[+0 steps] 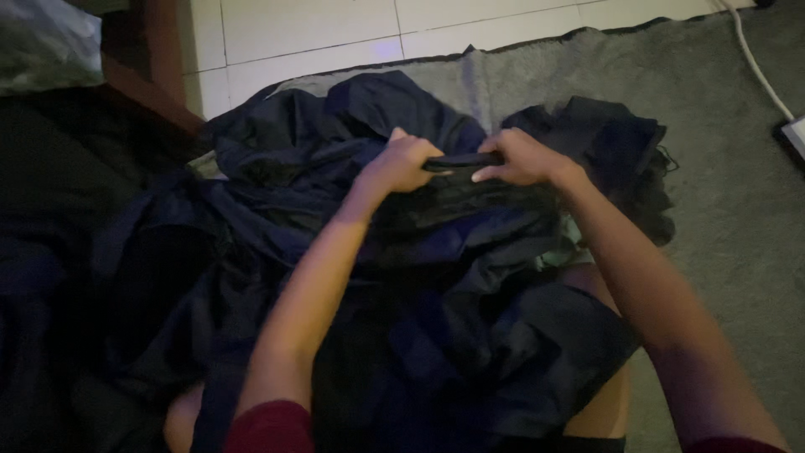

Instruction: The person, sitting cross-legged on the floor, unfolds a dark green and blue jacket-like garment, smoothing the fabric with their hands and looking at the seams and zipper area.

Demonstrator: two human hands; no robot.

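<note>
Dark garment (402, 277) heaped on the grey rug (738, 184) and over the person's lap, bulk toward the rug's far edge by the tiled floor (335, 33). Left hand (402, 164) and right hand (520, 159) side by side, fingers curled fully closed on one rolled dark band (465, 159) of the fabric, pulled taut between them, likely to find or straighten an edge. Rest of the cloth hangs slack below the grip. White cable (759, 67) runs along the rug's right side, well apart from the hands
</note>
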